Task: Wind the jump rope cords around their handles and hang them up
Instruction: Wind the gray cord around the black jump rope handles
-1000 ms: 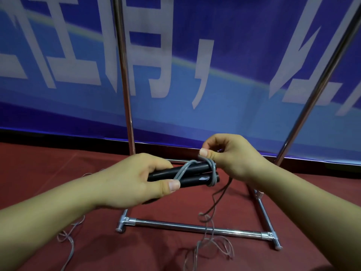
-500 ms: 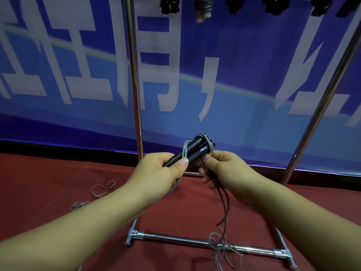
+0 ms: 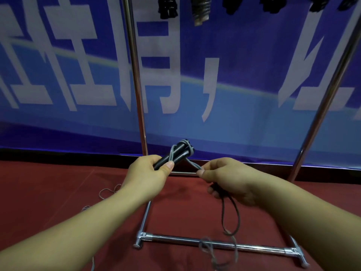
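Handles (image 3: 176,154): two black ones held together, tilted up and away, grey cord (image 3: 192,165) looped around their far end.
Left hand (image 3: 151,176): closed around the handles' near end.
Right hand (image 3: 227,178): pinching the cord taut, slack dangling to the red floor (image 3: 48,192).
Rack (image 3: 218,243): chrome frame behind, wound ropes (image 3: 200,9) hanging at top.

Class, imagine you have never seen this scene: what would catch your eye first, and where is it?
First, at centre, the left hand grips two black handles while the right hand pinches the grey cord looped round them. Behind stands a chrome rack against a blue banner, with slack cord trailing over the red floor.
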A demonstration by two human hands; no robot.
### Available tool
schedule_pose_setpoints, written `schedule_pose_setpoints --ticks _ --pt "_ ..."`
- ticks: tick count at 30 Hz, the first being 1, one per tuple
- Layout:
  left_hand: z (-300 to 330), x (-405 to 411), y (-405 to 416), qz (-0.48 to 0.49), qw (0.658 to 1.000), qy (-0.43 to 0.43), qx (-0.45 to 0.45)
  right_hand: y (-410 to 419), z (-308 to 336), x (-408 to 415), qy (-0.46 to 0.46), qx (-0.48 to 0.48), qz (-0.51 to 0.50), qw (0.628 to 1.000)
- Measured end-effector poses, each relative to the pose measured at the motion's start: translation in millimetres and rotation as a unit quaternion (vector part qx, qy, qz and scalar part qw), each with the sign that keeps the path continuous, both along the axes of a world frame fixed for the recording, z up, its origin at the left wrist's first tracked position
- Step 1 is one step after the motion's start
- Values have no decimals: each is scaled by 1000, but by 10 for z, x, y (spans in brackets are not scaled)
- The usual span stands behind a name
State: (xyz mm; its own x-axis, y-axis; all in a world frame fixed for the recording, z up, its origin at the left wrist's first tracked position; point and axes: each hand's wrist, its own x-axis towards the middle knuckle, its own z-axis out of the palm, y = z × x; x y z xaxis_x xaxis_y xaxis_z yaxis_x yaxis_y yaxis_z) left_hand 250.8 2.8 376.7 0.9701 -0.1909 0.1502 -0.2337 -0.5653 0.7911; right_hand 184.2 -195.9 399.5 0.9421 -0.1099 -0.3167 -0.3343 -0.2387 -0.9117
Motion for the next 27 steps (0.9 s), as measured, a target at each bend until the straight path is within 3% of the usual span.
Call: schedule_pose_setpoints --ticks 4,16,21,27 --pt "-28 50 103 32 998 -3 47 -6 -15 12 16 -40 9 999" --pt "-11 62 156 -9 982 21 189 25 -19 -25 -61 -159 13 985" --pt "17 2 132 -86 959 49 267 -59 -69 -23 -146 -300 17 943" --pt "139 -118 94 -231 913 75 329 -129 -66 -35 -173 -336 42 925"
